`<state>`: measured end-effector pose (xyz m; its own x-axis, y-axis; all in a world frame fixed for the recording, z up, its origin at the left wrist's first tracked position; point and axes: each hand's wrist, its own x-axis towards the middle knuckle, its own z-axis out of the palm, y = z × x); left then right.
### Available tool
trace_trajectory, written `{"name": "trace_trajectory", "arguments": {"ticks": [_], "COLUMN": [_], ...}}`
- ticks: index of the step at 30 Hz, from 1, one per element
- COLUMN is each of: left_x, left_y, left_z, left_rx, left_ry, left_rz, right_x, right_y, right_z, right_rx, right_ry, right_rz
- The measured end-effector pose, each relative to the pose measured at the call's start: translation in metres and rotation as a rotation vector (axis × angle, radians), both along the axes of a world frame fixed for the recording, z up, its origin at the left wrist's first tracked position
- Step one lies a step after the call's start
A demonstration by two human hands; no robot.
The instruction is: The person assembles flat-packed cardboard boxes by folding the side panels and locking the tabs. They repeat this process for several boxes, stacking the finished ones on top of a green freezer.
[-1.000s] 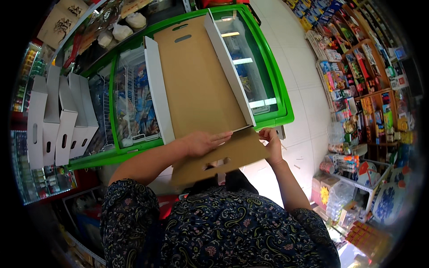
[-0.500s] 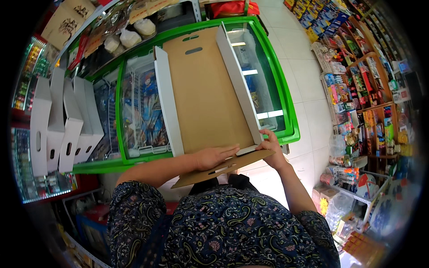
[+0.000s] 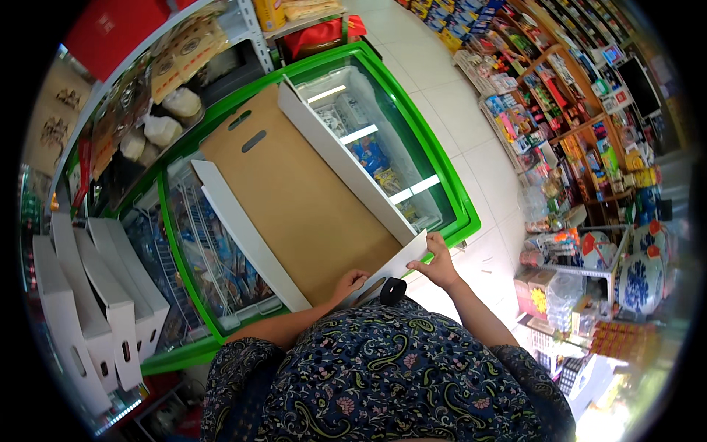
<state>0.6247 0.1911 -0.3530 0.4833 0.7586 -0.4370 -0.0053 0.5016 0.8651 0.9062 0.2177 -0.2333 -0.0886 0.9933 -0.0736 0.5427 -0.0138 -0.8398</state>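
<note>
The box, white outside and brown within, lies aslant across the green freezer, its near side close against the person's patterned shirt. From here it looks partly made up. The left wall and right wall stand up along its length, and the near end is raised too, its white face outward. The far end lies flat, handle slots showing, so I would judge that half undone.

The left hand rests at the inner side of the near end, fingers curled; I cannot tell whether it is clamped on the card. The right hand is at the near right corner, its thumb spread apart from the fingers.

Over to the left, several white boxes lean together on the freezer, already folded, as far as I can see.
</note>
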Motion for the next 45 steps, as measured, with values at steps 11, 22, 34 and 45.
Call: {"name": "trace_trajectory", "arguments": {"ticks": [11, 22, 34, 45], "left_x": [-0.018, -0.082, -0.139, -0.131], "left_y": [-0.003, 0.071, 0.071, 0.076], "left_z": [-0.034, 0.073, 0.184, 0.127], "left_rx": [-0.703, -0.627, -0.169, -0.889], "left_ry": [-0.336, -0.484, 0.349, 0.251], "left_rz": [-0.151, -0.148, -0.62, -0.41], "right_x": [-0.019, -0.025, -0.026, -0.035], "right_y": [0.015, 0.025, 0.02, 0.024], "right_z": [0.008, -0.004, -0.017, 0.005], "right_rx": [-0.307, -0.484, -0.438, -0.477], "right_ry": [0.125, 0.162, 0.178, 0.269], "right_rz": [-0.269, -0.317, -0.349, -0.328]}}
